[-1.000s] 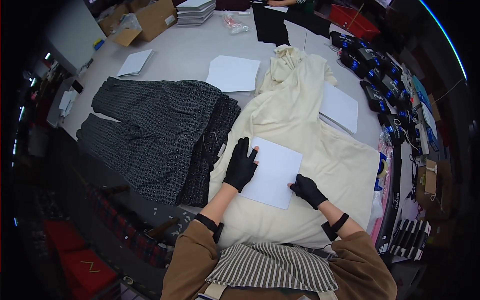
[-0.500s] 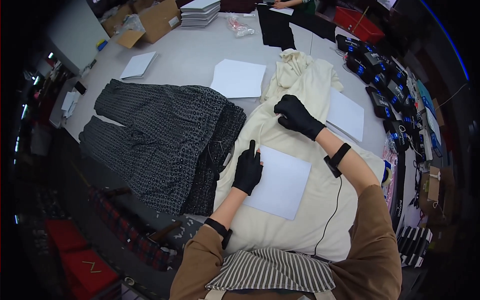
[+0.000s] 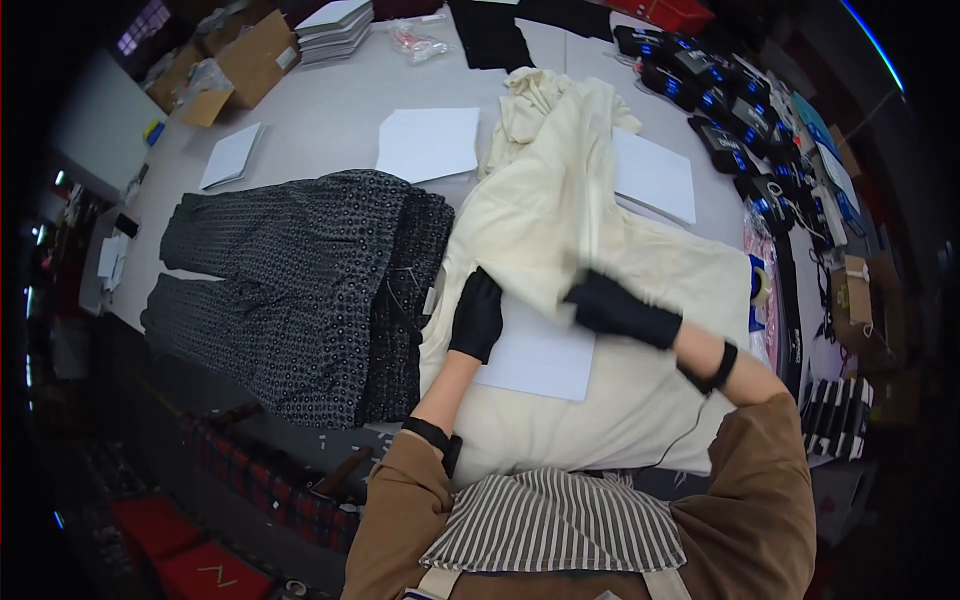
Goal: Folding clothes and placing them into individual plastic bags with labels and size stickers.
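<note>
A cream knit garment (image 3: 640, 390) lies spread in front of me, and a white card sheet (image 3: 535, 355) rests on it. My left hand (image 3: 477, 320), in a black glove, is closed on the cream fabric at the card's upper left corner. My right hand (image 3: 625, 310), gloved alike and smeared by motion, grips a fold of the same garment above the card. That fold hangs over the card's upper part and hides it. Patterned dark trousers (image 3: 290, 280) with a drawstring lie just left of the cream garment.
White card stacks (image 3: 430, 145) lie on the table beyond, with another (image 3: 655, 175) at the right. Packs of black garments (image 3: 715, 100) line the right side near a tape roll (image 3: 760, 285). An opened carton (image 3: 245, 70) and a tall paper pile (image 3: 335, 30) stand far left.
My right hand has drawn the cream fabric toward me, over the card's upper part. My left hand's extended finger has curled in at the card's corner. The view has shifted slightly.
</note>
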`<state>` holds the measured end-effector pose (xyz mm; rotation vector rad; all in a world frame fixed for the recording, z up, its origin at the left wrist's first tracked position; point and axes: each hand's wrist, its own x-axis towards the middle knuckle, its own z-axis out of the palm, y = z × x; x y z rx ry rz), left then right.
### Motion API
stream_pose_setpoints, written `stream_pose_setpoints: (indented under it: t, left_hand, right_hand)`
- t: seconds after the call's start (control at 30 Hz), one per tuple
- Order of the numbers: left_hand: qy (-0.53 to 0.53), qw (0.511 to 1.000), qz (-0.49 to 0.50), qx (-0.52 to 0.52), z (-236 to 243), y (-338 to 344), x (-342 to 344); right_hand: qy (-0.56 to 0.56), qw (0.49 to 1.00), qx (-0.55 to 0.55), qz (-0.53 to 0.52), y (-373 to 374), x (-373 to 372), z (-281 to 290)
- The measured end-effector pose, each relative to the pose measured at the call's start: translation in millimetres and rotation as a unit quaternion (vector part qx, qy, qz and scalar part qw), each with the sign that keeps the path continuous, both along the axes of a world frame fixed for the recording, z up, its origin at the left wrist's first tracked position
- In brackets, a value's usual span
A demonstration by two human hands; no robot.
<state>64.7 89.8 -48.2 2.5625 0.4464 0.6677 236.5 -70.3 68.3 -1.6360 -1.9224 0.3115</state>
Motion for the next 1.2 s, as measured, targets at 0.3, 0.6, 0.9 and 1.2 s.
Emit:
stream_pose_setpoints:
  t: [0.3,0.6,0.9,1.2]
  left_hand:
    - [-0.120,0.951,0.014,-0.285,-22.9,0.5,-7.1]
    - [-0.126,0.977,0.172,-0.027,31.1,-79.1,8.4]
    - [0.098,0.974,0.201,0.041,-4.7,-35.6,-28.7]
    - [0.084,0.965,0.231,0.089,-15.2,-76.7,-20.2]
  right_hand:
    - [0.258,0.887,-0.234,-0.303,-205.4,-90.0,11.9]
    - [0.691,0.473,0.104,-0.537,-272.9,108.8,-101.0]
    - [0.574,0.575,-0.095,-0.575,-388.2,93.8,-41.5]
    - [-0.093,0.907,0.023,-0.410,-310.2,192.6,-69.3]
